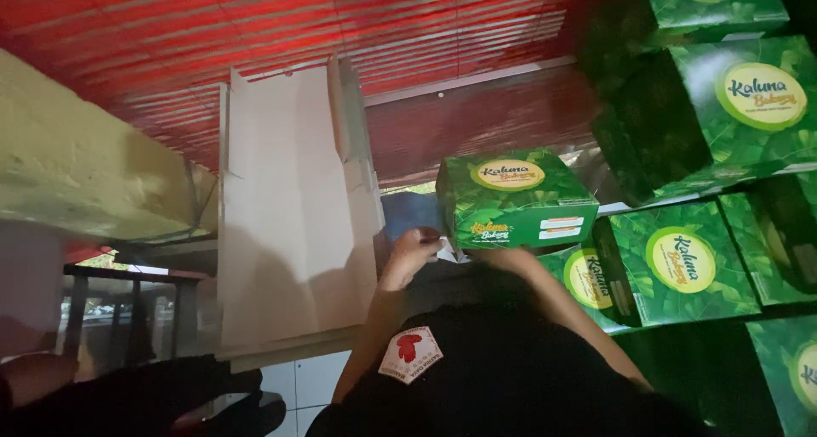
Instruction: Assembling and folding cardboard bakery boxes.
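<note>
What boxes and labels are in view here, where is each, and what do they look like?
Green box: centre, cube-shaped, leaf print, yellow oval badge, just beyond both hands.
Stacked green boxes: right side, same leaf print and round badges.
Flat cardboard sheets: left of centre, pale, unfolded.
Patch: on the dark shirt, white with red emblem.

boxes [516, 200]: green leaf print, yellow-rimmed cream oval, white and orange side labels | flat cardboard [289, 224]: plain pale beige | roller shutter [281, 28]: red ribbed | shirt [502, 369]: black, white-and-red patch | floor tiles [294, 382]: white
</note>
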